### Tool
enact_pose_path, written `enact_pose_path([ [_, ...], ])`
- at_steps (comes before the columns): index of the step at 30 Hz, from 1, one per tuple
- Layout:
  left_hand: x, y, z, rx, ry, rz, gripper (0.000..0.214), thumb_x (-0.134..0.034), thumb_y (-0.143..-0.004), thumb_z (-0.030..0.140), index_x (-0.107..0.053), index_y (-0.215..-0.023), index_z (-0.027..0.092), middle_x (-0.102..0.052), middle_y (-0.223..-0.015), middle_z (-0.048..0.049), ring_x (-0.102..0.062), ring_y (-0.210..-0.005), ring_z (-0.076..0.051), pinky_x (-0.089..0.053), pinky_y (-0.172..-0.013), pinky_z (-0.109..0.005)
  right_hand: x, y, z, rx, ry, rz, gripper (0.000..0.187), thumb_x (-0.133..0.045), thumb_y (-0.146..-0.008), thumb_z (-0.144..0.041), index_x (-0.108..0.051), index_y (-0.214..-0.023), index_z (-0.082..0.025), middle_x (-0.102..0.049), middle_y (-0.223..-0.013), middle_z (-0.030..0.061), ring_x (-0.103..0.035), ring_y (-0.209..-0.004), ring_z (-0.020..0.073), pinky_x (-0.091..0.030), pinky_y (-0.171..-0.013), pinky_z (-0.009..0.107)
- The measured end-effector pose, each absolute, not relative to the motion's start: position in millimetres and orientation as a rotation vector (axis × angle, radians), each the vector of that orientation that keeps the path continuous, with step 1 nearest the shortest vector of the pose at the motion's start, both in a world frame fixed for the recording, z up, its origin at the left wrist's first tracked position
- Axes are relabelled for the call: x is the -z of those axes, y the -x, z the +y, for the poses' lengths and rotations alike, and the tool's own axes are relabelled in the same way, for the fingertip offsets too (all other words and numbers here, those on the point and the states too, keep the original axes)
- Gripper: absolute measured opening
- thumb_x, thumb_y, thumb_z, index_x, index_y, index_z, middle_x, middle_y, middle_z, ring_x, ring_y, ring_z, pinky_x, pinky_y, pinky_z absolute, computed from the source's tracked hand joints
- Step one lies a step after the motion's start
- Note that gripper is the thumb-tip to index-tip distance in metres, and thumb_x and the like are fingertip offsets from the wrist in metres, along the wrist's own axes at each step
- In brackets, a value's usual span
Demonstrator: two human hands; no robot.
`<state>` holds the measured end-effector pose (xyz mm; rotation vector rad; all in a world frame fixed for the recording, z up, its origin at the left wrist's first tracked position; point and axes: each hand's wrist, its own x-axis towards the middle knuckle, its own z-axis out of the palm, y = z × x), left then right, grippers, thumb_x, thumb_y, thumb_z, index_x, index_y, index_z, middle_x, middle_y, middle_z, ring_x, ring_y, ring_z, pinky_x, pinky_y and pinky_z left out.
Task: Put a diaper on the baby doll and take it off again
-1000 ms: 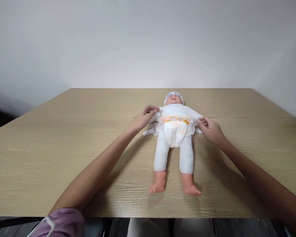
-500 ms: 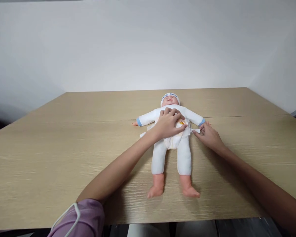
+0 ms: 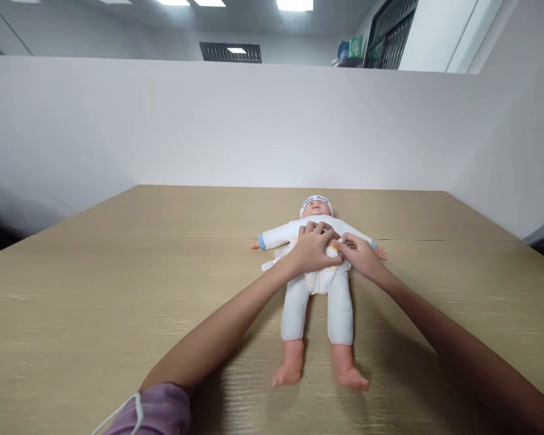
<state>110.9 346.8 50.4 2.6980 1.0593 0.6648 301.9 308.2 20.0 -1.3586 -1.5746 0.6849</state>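
Wooden table (image 3: 118, 302), diapered doll (image 3: 340, 305), "Happy Baby" headwear (image 3: 316, 199)

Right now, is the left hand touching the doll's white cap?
Apart: the head view shows the doll's face between the left hand and the white cap.

The hands (image 3: 315, 249) (image 3: 363, 256) hide much of the upper diaper (image 3: 320, 283).

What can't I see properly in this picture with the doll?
Head view:
Top of the diaper: mostly behind the left hand.
Anything the right hand pinches: hidden by that hand.
Purple sleeve: cut off by the bottom edge.
Green thing far back: too small to name.
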Motion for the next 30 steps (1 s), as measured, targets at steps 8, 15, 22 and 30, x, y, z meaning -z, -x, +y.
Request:
enact_pose_path([
  [8, -60, -96, 355, -0.553, -2.502, 0.884, 0.06, -0.083, -0.086, 0.055, -0.064, -0.137, 0.029, -0.067, -0.145, -0.0069, -0.048, -0.138, -0.04, -0.036, -0.118, -0.062, 0, -287, 284, -0.222, 1.168, -1.639, 0.025, -0.052, -0.109, -0.045, -0.067, -0.108, -0.025, -0.073, -0.115, 0.0097, -0.067, -0.111, 0.0282, -0.053, -0.102, 0.046],
  [15, -58, -76, 366, -0.686, -2.22, 0.686, 0.051, -0.064, -0.104, 0.054, -0.059, -0.147, 0.028, -0.063, -0.153, -0.0097, -0.058, -0.138, -0.031, -0.052, -0.111, -0.047, 13, -302, 268, -0.091, 1.018, -1.936, 0.042, -0.042, -0.115, -0.031, -0.058, -0.155, -0.03, -0.064, -0.156, 0.0093, -0.057, -0.147, 0.029, -0.043, -0.124, 0.054],
  [22, -6, -14, 354, -0.95, -2.486, 0.983, 0.05, -0.033, -0.116, 0.039, -0.059, -0.154, 0.022, -0.058, -0.161, -0.0146, -0.047, -0.152, -0.031, -0.035, -0.129, -0.055, 17, -305, 270, -0.035, 1.067, -2.0, 0.049, -0.039, -0.116, -0.032, -0.052, -0.163, -0.03, -0.06, -0.161, 0.0101, -0.054, -0.148, 0.0305, -0.041, -0.125, 0.055],
  [30, 10, 35, 348, -0.649, -2.478, 1.381, 0.041, -0.056, -0.1, 0.056, -0.067, -0.112, 0.018, -0.07, -0.122, -0.0152, -0.059, -0.121, -0.035, -0.044, -0.111, -0.056, -18, -283, 268, 0.095, 1.135, -1.88, 0.026, -0.051, -0.11, -0.033, -0.071, -0.124, -0.024, -0.073, -0.12, 0.0132, -0.067, -0.112, 0.0312, -0.052, -0.101, 0.05],
])
